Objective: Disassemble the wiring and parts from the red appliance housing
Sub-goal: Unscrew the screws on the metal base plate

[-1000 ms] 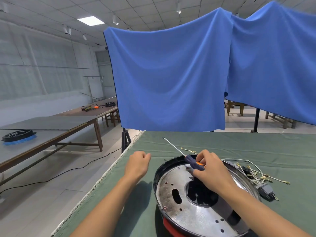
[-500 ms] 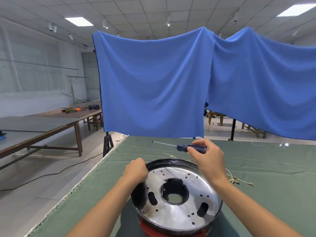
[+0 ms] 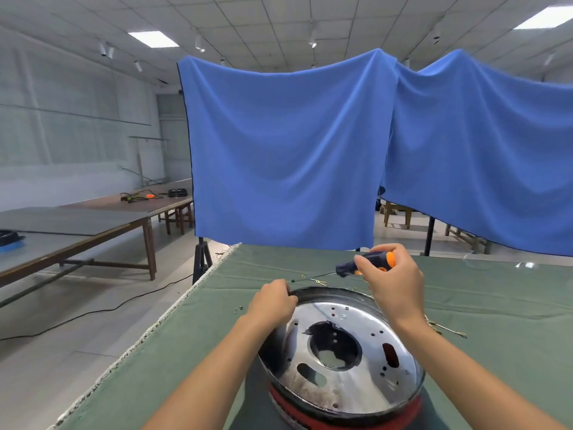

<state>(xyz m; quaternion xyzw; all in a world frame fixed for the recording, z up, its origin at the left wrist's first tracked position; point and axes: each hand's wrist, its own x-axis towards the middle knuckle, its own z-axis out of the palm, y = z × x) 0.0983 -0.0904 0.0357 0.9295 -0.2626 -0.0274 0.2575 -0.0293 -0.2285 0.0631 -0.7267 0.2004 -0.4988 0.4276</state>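
The red housing (image 3: 341,411) sits on the green worktop (image 3: 186,352) at the near edge of view, its shiny perforated metal plate (image 3: 344,346) facing up inside a dark rim (image 3: 328,291). The left hand (image 3: 273,305) has its grip curled over the rim's far left edge. The right hand (image 3: 393,283) hovers above the far right side of the housing, its grip closed round the blue and orange handle of a screwdriver (image 3: 366,263), whose thin shaft points left and slightly down over the cloth. Loose wires (image 3: 446,328) lie on the worktop just right of the housing, and small screws (image 3: 238,309) lie to its left. Blue cloth (image 3: 285,150) hangs behind.
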